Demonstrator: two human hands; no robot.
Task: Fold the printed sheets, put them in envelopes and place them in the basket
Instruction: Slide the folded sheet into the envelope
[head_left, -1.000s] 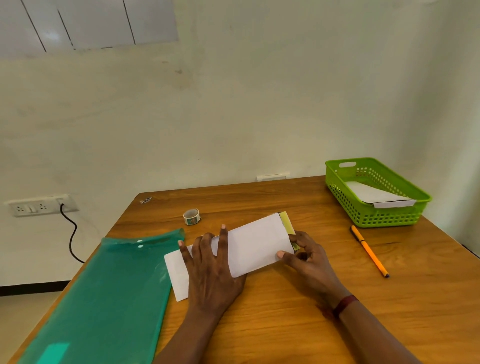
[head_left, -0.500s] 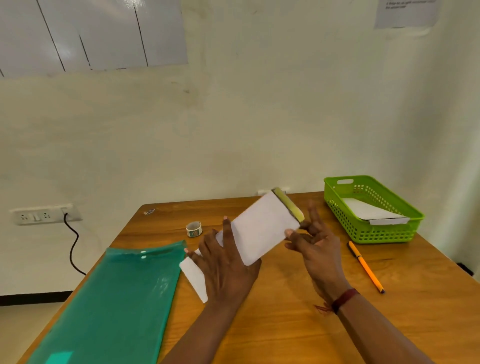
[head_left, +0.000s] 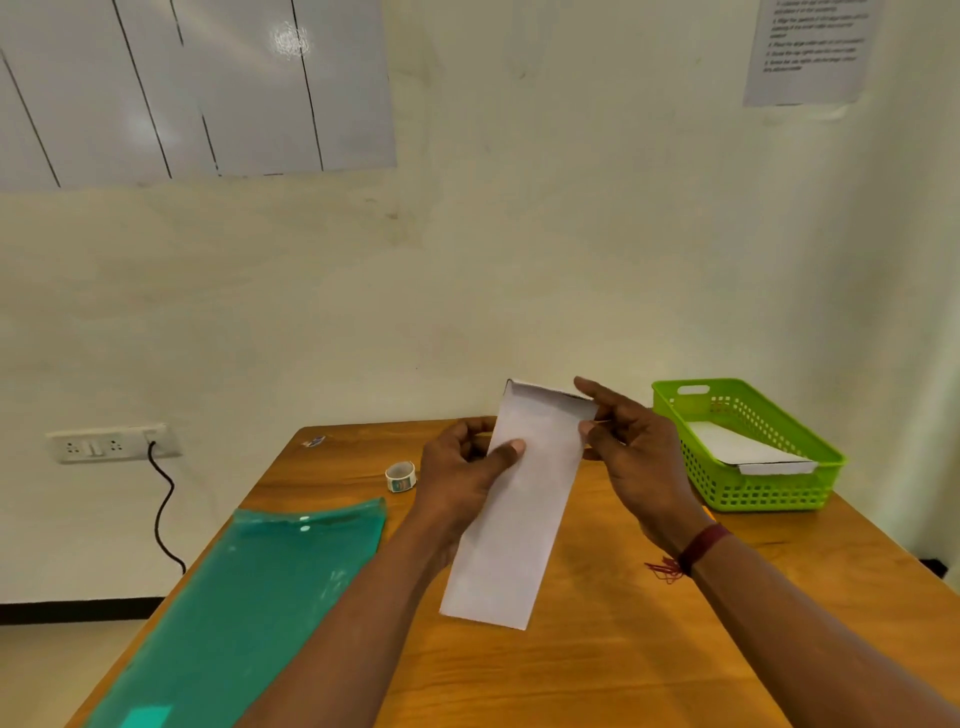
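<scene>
A long white envelope (head_left: 519, 509) is held upright above the wooden table (head_left: 623, 649), its flap end at the top. My left hand (head_left: 462, 467) grips its left edge, thumb on the front and fingers behind. My right hand (head_left: 628, 447) pinches the top right corner at the flap. The green basket (head_left: 753, 488) stands at the table's far right with a white envelope (head_left: 748, 452) lying in it. Whether a sheet is inside the held envelope cannot be seen.
A teal plastic folder (head_left: 244, 608) lies along the table's left side. A small tape roll (head_left: 400, 477) sits behind it near the middle. A wall socket with a black cable (head_left: 111, 444) is at the left.
The envelope was lifted off the table and turned upright. Both hands rose with it, and my view tilted upward.
</scene>
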